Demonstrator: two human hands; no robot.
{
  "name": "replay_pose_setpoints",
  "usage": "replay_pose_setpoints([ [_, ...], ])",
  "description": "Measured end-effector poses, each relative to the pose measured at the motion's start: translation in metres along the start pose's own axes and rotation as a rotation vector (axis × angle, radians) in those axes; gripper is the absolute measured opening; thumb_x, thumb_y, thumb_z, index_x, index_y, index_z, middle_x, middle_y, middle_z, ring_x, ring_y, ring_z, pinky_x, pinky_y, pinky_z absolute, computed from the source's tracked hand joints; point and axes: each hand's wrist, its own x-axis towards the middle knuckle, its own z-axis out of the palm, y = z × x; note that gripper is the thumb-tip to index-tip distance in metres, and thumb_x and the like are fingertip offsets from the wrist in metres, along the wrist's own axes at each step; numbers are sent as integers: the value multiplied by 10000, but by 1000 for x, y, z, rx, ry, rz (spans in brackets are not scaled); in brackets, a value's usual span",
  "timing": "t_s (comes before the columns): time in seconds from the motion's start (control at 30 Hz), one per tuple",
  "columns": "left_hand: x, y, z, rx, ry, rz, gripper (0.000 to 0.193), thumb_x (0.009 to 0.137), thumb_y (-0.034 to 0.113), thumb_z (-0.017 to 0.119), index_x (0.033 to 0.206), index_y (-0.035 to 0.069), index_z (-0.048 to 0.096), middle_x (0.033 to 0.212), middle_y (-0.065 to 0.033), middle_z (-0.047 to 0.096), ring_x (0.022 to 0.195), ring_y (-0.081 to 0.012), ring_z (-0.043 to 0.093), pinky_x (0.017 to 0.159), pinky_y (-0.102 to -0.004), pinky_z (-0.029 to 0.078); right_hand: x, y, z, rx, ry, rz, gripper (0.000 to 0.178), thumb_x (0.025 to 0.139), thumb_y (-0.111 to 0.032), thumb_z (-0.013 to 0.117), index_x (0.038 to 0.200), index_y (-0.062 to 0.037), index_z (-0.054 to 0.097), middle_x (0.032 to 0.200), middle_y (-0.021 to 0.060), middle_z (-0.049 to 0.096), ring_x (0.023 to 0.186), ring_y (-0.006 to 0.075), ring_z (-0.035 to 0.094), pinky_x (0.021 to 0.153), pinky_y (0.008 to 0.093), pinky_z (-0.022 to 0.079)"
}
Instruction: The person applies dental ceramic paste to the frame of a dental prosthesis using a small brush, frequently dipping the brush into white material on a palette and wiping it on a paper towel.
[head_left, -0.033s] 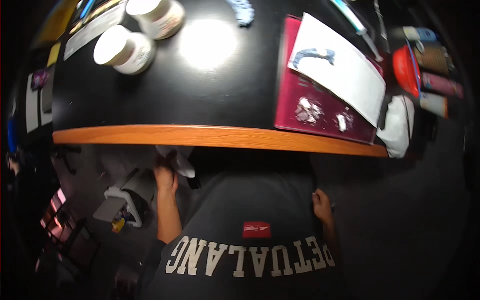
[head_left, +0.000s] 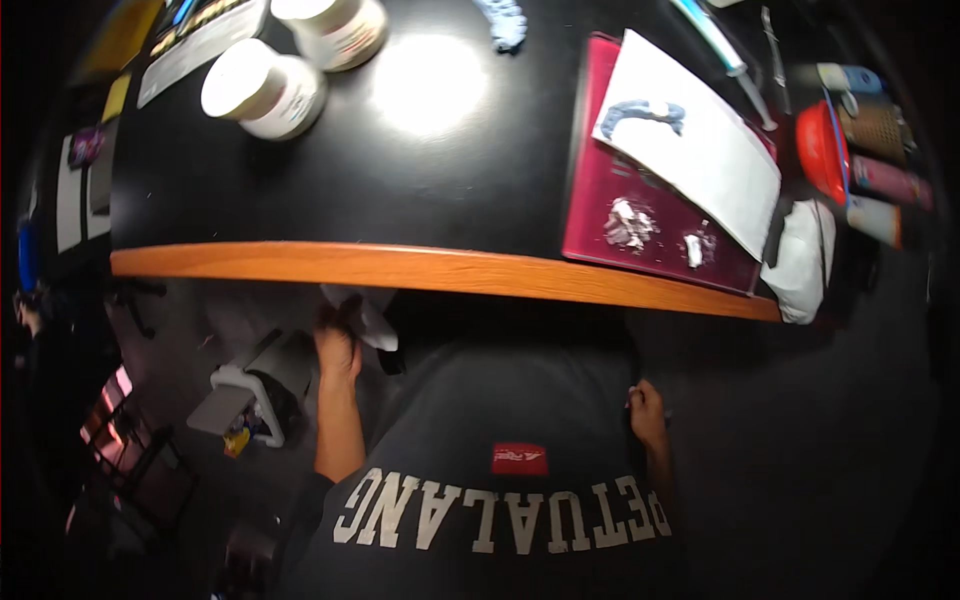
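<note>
Nearest, the person's dark sweatshirt (head_left: 500, 470) fills the lower middle, with a forearm on either side. The right hand (head_left: 648, 405) rests at the sweatshirt's right edge with fingers curled in; whether its grip is closed on anything I cannot tell, as it is small and in shadow. The left hand (head_left: 338, 352) is raised a little farther off, just under the tabletop's rim, its grip clamped on a crumpled white tissue (head_left: 362, 308) that sticks up and to the right of the fingers, almost touching the rim's underside. Left of that hand, down on the floor, stands a grey and white bin-like object (head_left: 255, 385). Compared with the earlier picture nothing has shifted: both hands and the tissue lie in the same places, so the tissue is simply held below the edge, off the surface. Beyond the orange wooden edge (head_left: 450, 268) lies the black tabletop. On its right is a maroon mat (head_left: 600, 215) with white scraps (head_left: 628, 222) and a white sheet (head_left: 710, 160) smeared with blue. A white cloth (head_left: 805, 255) hangs at the right end, with a red bowl (head_left: 822, 150) behind it. Far left stand two white jars (head_left: 265, 95).
</note>
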Motion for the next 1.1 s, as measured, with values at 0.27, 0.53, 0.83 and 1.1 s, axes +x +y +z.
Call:
replay_pose_setpoints([
  [0.27,-34,8,1,307,-184,-146,362,813,22,693,1164,-47,637,1048,-97,698,945,-188,665,855,-323,517,20,-99,-19,-343,101,-305,224,925,-32,533,745,43,422,669,193,444,561,331,438,564,460,344],
  [0.53,-81,-2,0,160,-153,-124,306,859,-11,702,1147,-81,628,1052,-122,705,932,-160,682,855,-291,531,30,-127,-49,-442,108,-480,226,899,9,536,714,35,408,644,179,426,554,318,431,545,447,340],
  [0.83,-82,0,28,396,-390,127,276,848,60,777,1056,-68,648,938,-80,679,853,-96,639,768,-262,517,59,-192,-40,-830,-256,-407,248,927,-221,566,899,10,651,799,276,647,773,479,644,685,545,500],
  [1.1,-93,29,54,485,-667,187,303,814,32,786,1080,-20,652,930,-53,694,872,-99,653,831,-273,522,127,-250,93,188,-743,-725,475,951,-286,730,1303,-4,581,1208,127,662,1128,222,617,991,370,470],
])
